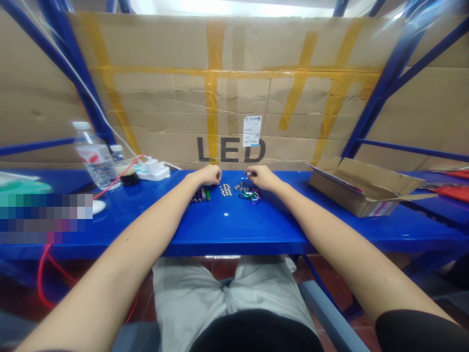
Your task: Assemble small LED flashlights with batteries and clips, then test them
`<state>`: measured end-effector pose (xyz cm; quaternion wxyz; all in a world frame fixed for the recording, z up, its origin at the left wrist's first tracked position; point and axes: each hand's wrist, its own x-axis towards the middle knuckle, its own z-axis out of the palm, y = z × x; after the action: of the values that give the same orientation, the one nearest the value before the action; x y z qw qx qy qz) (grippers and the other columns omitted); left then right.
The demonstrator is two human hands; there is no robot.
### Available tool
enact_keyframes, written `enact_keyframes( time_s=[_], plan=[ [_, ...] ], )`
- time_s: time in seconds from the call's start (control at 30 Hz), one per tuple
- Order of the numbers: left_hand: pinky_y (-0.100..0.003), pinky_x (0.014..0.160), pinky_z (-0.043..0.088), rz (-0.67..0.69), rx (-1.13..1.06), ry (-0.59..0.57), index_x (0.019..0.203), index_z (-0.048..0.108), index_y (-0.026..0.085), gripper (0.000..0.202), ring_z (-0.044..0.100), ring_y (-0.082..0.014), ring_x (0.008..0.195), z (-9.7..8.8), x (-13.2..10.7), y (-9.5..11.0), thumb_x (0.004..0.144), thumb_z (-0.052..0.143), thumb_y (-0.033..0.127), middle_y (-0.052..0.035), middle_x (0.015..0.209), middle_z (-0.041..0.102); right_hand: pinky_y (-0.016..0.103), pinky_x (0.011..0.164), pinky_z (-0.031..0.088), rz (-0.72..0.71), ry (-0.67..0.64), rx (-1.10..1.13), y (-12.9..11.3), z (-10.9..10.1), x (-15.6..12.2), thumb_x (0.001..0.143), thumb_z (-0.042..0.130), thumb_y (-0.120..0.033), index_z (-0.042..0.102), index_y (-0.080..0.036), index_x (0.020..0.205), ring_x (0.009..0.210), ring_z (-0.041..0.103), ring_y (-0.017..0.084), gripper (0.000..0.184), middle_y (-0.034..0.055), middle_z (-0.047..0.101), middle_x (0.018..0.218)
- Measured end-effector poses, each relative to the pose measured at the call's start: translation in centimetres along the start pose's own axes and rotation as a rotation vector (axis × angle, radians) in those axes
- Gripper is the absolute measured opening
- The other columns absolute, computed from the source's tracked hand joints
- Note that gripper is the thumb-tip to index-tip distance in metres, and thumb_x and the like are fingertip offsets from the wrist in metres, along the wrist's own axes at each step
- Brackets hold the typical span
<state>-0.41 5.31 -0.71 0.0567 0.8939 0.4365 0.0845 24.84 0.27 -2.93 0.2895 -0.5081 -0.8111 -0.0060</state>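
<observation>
My left hand (211,174) is closed at the back of the blue table, its fingertips turned away from view; whatever it may hold is hidden. Just below it lies a row of slim tubes (201,196), dark and green. My right hand (261,176) pinches a small silvery piece (249,173) between thumb and fingertips. Between the hands, several small round metal pieces (226,190) lie in short columns. Under my right hand sit a pile of coloured carabiners (251,196) and some small metal parts (240,187). A small white disc (226,214) lies nearer the front.
An open cardboard box (351,190) stands at the right. To the left are a water bottle (95,159), a dark-liquid cup (129,176) and a white power strip (154,170) with a red cable. A tall cardboard sheet (176,107) backs the table (256,225).
</observation>
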Motion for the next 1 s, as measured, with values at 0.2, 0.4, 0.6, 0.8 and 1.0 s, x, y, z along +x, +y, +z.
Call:
enact_keyframes(
  time_s=[0.2, 0.4, 0.6, 0.8, 1.0],
  plan=[
    [-0.026, 0.062, 0.043, 0.024, 0.038, -0.048, 0.070, 0.070, 0.016, 0.012, 0.061, -0.0150, 0.064, -0.2, 0.1, 0.3, 0.062, 0.063, 0.010, -0.0032, 0.071, 0.070, 0.025, 0.071, 0.041, 0.010, -0.003, 0.007, 0.2, 0.0, 0.1, 0.083, 0.056, -0.008, 0.075, -0.013, 0.101, 0.072, 0.057, 0.015, 0.027, 0.0040, 0.069, 0.079],
    [-0.026, 0.065, 0.043, 0.079, -0.004, 0.069, 0.075, 0.071, 0.015, 0.014, 0.061, -0.0155, 0.068, -0.1, -0.3, 0.7, 0.066, 0.061, 0.010, -0.0043, 0.073, 0.070, 0.025, 0.071, 0.040, 0.014, 0.005, 0.040, 0.1, 0.1, 0.1, 0.082, 0.056, -0.010, 0.074, -0.013, 0.099, 0.072, 0.057, 0.016, 0.025, 0.0038, 0.068, 0.078],
    [-0.029, 0.079, 0.048, 0.359, -0.097, 0.444, 0.097, 0.072, 0.013, 0.018, 0.063, -0.0171, 0.085, -0.7, 0.0, 4.1, 0.082, 0.062, 0.016, -0.0083, 0.092, 0.071, 0.026, 0.066, 0.037, 0.023, 0.029, 0.061, -0.3, 0.1, 0.1, 0.081, 0.056, -0.013, 0.073, -0.013, 0.089, 0.068, 0.052, 0.015, 0.018, 0.0022, 0.064, 0.072],
    [-0.032, 0.078, 0.049, 0.599, -0.006, 0.545, 0.090, 0.070, 0.013, 0.012, 0.059, -0.0174, 0.082, 0.7, 0.9, 6.4, 0.092, 0.058, 0.017, -0.0081, 0.087, 0.063, 0.026, 0.066, 0.036, -0.026, 0.033, 0.134, -0.5, 0.2, 0.2, 0.081, 0.057, -0.017, 0.072, -0.013, 0.089, 0.067, 0.050, 0.015, 0.018, 0.0011, 0.063, 0.071],
    [-0.032, 0.079, 0.049, 0.649, 0.019, 0.576, 0.091, 0.069, 0.013, 0.013, 0.059, -0.0185, 0.085, 1.2, 1.2, 5.8, 0.093, 0.056, 0.016, -0.0090, 0.089, 0.062, 0.027, 0.068, 0.037, -0.060, 0.019, 0.183, -0.6, 0.4, 0.2, 0.081, 0.055, -0.018, 0.072, -0.013, 0.090, 0.067, 0.051, 0.015, 0.019, 0.0012, 0.065, 0.074]
  ],
)
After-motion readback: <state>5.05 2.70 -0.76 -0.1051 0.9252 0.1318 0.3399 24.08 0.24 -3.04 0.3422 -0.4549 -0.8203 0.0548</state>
